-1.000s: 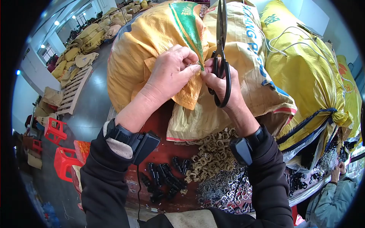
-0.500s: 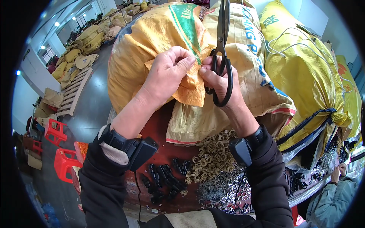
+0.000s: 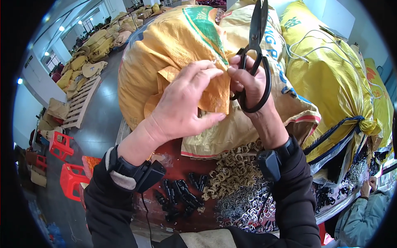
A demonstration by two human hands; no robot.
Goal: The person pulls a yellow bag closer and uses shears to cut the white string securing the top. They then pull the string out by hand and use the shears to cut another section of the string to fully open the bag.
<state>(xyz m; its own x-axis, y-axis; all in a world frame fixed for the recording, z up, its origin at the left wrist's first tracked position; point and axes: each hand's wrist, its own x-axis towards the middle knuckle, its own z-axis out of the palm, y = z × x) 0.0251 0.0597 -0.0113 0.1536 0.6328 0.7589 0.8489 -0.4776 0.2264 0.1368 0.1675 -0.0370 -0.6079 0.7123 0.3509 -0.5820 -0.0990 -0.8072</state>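
Sacks dominate the view: a bulging orange woven sack (image 3: 165, 53) lies on its side across the red table (image 3: 182, 165), and a yellow sack (image 3: 331, 82) bound with dark cord is seen to its right, with white wire draped over it. More filled sacks (image 3: 91, 49) are stacked along the far floor beside a wooden pallet (image 3: 82, 103), and red plastic stools (image 3: 62, 161) are seen at the lower left. A sleeve and hand of another person (image 3: 366, 188) are glimpsed at the lower right edge.

The orange sack is judged heavy and slack as a whole, yet its woven plastic cloth is thin, stiff-creasing and somewhat slippery; it is best taken at a folded edge or seam, where the weave can be bunched without slipping.

A loose flap of that cloth is pinched between thumb and fingers of the left hand (image 3: 182, 107), with the fingers held nearly straight. Black scissors (image 3: 254, 53) are gripped by the right hand (image 3: 248, 84), fingers curled through one handle loop, blades shut and pointing upward, away from the cloth. The two hands nearly touch at the flap.

On the table below the wrists, tan buckles (image 3: 231, 175), black clips (image 3: 182, 198) and silvery metal rings (image 3: 248, 206) are heaped in separate piles
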